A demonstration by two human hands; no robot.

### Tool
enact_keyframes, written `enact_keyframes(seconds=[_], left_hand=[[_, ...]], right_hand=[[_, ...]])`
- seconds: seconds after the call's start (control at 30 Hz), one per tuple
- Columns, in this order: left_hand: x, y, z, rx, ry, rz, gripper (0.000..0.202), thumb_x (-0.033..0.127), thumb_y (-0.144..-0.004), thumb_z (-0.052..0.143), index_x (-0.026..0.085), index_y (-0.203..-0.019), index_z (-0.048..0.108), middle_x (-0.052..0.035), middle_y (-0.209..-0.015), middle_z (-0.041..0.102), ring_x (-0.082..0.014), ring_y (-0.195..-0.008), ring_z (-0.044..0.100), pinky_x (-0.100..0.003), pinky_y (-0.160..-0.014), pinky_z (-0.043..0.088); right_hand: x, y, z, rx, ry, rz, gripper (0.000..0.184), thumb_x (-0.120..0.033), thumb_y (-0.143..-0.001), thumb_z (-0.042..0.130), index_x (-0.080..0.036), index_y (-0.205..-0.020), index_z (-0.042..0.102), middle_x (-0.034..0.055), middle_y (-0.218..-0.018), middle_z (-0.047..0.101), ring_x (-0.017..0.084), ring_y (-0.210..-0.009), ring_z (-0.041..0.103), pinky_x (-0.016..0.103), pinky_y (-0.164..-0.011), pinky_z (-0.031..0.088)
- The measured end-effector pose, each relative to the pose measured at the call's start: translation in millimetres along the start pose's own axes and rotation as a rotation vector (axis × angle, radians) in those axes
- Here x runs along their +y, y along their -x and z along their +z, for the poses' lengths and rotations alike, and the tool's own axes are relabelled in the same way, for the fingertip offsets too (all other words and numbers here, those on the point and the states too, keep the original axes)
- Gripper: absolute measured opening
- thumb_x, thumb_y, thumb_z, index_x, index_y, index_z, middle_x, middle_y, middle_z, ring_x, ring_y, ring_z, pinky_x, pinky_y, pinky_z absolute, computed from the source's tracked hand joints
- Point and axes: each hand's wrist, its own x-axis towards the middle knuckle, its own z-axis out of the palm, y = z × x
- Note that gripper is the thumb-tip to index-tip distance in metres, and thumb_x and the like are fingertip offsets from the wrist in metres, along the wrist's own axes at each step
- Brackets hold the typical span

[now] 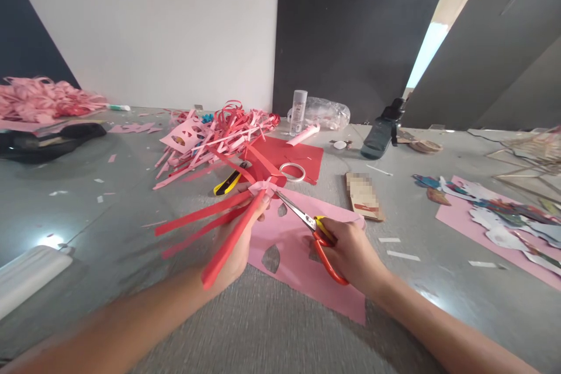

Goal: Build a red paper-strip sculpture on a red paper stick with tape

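My left hand (pixel 239 245) is closed round a bundle of long red paper strips (pixel 205 228), which fan out to the left and toward me. A small pink piece (pixel 262 186) sits at the bundle's top. My right hand (pixel 350 254) grips red and yellow handled scissors (pixel 313 228). Their blades point up and left, and the tips reach the pink piece by my left fingers. Under both hands lies a pink paper sheet (pixel 302 269) with cut-out holes.
A heap of red and pink paper scraps (pixel 214 134), a red sheet (pixel 302 158), a tape roll (pixel 292 171) and a yellow knife (pixel 228 184) lie behind. A clear bottle (pixel 298 112), dark bottle (pixel 381 131), cardboard (pixel 363 196) and coloured cut-outs (pixel 495 216) are to the right.
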Motion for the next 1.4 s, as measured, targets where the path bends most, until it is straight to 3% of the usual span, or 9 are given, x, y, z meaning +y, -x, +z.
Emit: enact_keyframes(seconds=[0.23, 0.4, 0.67, 0.83, 0.97, 1.4], left_hand=[[-1.4, -0.2, -0.6, 0.008, 0.043, 0.005, 0.019, 0.030, -0.079, 0.081, 0.027, -0.096, 0.073, -0.0031, -0.096, 0.073, -0.0193, -0.087, 0.066, -0.032, -0.070, 0.054], [-0.1, -0.1, 1.9, 0.040, 0.086, -0.033, 0.019, 0.032, -0.073, 0.085, 0.025, -0.085, 0.072, -0.0013, -0.088, 0.071, -0.0170, -0.081, 0.064, -0.030, -0.068, 0.051], [-1.7, -0.5, -0.9, 0.014, 0.060, -0.034, 0.019, 0.033, -0.075, 0.084, 0.024, -0.088, 0.073, -0.0040, -0.095, 0.073, -0.0207, -0.090, 0.067, -0.035, -0.078, 0.056], [2.7, 1.2, 4.0, 0.048, 0.122, -0.058, 0.020, 0.031, -0.072, 0.086, 0.024, -0.084, 0.072, -0.0011, -0.087, 0.070, -0.0173, -0.083, 0.065, -0.031, -0.073, 0.055], [3.1, 1.5, 5.4, 0.047, 0.127, -0.049, 0.021, 0.031, -0.072, 0.086, 0.024, -0.086, 0.072, -0.0009, -0.088, 0.070, -0.0158, -0.080, 0.063, -0.030, -0.070, 0.052], [-2.2, -1.1, -1.9, -0.028, 0.057, 0.010, 0.024, 0.031, -0.080, 0.080, 0.026, -0.102, 0.074, -0.0050, -0.105, 0.074, -0.0227, -0.098, 0.069, -0.035, -0.077, 0.058]], right_hand=[[-1.4, -0.6, -0.3, 0.031, -0.002, 0.017, 0.041, -0.036, -0.085, 0.060, -0.023, -0.062, 0.028, -0.0070, -0.052, 0.035, 0.011, -0.054, 0.022, 0.025, -0.050, 0.018], [-1.4, 0.1, -1.4, 0.028, 0.005, 0.010, 0.040, -0.038, -0.085, 0.060, -0.023, -0.062, 0.031, -0.0069, -0.052, 0.035, 0.012, -0.054, 0.023, 0.026, -0.049, 0.019], [1.7, 0.9, 1.0, 0.035, 0.003, 0.023, 0.042, -0.039, -0.085, 0.059, -0.023, -0.062, 0.028, -0.0068, -0.052, 0.033, 0.012, -0.056, 0.020, 0.026, -0.049, 0.018], [1.8, -0.8, 0.7, 0.044, -0.005, 0.022, 0.042, -0.040, -0.084, 0.058, -0.023, -0.061, 0.027, -0.0066, -0.051, 0.032, 0.012, -0.055, 0.020, 0.026, -0.049, 0.017], [0.4, -0.5, -0.3, 0.020, -0.030, 0.044, 0.041, -0.040, -0.084, 0.057, -0.023, -0.062, 0.027, -0.0064, -0.052, 0.033, 0.012, -0.056, 0.021, 0.026, -0.049, 0.018], [-1.7, -1.4, -1.3, 0.005, -0.058, 0.093, 0.038, -0.037, -0.080, 0.058, -0.023, -0.060, 0.029, -0.0059, -0.052, 0.033, 0.012, -0.056, 0.022, 0.026, -0.049, 0.018]])
